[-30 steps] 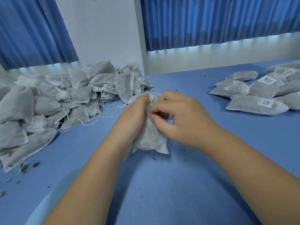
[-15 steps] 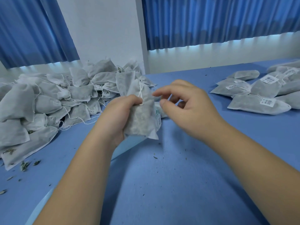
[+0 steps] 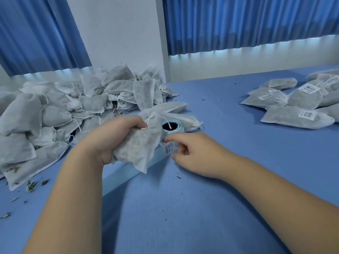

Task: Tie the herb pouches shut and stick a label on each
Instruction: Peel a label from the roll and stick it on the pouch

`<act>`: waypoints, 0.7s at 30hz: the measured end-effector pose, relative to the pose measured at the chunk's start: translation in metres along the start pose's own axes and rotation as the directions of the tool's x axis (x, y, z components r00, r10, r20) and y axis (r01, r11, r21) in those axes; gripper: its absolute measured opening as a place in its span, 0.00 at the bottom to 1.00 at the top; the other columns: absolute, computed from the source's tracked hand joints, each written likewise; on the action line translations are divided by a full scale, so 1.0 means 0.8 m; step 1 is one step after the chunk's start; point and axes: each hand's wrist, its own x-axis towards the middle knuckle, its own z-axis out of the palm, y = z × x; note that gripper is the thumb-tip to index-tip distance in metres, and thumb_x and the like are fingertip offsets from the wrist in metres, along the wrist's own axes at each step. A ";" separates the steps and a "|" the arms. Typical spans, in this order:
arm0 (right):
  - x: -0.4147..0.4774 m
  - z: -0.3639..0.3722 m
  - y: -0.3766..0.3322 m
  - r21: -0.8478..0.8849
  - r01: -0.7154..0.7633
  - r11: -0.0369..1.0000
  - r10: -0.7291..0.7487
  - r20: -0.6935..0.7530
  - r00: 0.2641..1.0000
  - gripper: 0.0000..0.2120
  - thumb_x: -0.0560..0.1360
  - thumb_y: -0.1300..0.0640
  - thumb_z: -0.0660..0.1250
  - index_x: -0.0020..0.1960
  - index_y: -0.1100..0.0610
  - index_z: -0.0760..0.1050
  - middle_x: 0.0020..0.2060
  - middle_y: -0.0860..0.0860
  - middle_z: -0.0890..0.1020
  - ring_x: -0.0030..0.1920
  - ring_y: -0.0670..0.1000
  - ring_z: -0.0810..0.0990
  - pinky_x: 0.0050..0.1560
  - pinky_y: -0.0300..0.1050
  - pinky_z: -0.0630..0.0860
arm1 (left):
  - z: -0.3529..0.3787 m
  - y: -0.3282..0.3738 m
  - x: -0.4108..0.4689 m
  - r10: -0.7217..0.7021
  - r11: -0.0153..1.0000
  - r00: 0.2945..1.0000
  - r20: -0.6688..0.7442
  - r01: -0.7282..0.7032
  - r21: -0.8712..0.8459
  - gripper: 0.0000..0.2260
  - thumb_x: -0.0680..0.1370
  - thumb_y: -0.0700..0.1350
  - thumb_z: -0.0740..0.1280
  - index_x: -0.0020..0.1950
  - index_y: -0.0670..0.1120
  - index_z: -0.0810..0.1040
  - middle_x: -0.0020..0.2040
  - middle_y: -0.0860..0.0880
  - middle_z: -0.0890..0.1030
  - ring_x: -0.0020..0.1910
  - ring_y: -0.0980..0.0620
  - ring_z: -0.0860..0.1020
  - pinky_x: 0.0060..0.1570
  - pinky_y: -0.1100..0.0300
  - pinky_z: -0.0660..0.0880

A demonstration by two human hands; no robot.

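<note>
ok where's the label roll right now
Head view, near centre: the label roll sits on the table just behind the pouch gripped by the left hand, with the right hand just in front.

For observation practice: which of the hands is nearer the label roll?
Right. The right hand is before the label roll, at its loose label; the left hand grips a pouch to its left.

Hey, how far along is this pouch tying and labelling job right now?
Done: a small group of grey fabric pouches with barcode labels lies on the right. In hand: the left hand grips one grey pouch, its neck apparently cinched, while the right hand pinches a white barcode label at the pale blue label roll. Left: the much bigger heap of unlabelled pouches on the left.
</note>
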 end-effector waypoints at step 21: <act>0.009 0.017 -0.010 -0.047 -0.052 0.998 0.044 -0.153 0.987 0.07 0.71 0.50 0.68 0.39 0.49 0.71 0.32 0.42 0.78 0.38 0.43 0.77 0.42 0.46 0.77 | 0.001 0.005 -0.014 -0.021 0.999 0.963 0.268 0.013 0.031 0.12 0.78 0.37 0.61 0.57 0.31 0.76 0.49 0.31 0.83 0.46 0.33 0.84 0.41 0.46 0.83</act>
